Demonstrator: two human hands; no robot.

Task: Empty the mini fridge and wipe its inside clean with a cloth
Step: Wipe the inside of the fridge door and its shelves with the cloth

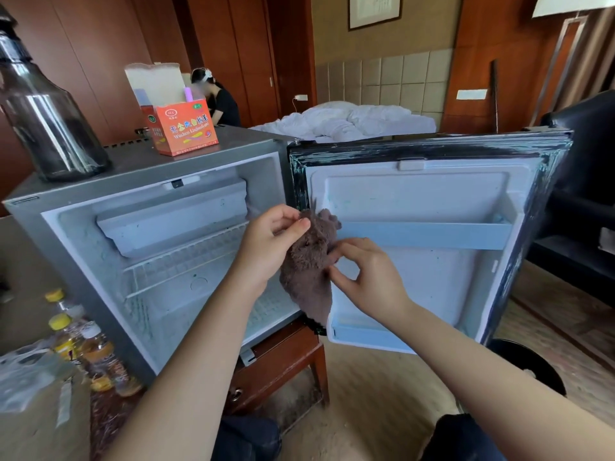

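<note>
Left hand point(276, 241) and right hand point(369, 277) both pinch the cloth point(309, 261), held before the open fridge point(83, 261) at its hinge edge. Cloth judged soft, light, limp; best bunched in one palm.

Both arms in shot: the bare left forearm point(213, 344) and bare right forearm point(482, 361) run uncovered all the way to the bottom of the view. The left hand point(273, 244) and right hand point(369, 277) are bare too, nails cut short. Down at the bottom, the dark navy left trouser leg point(248, 437) and its matching right trouser leg point(466, 439), heavy fabric, possibly denim, hard to call in that shadow.
</note>
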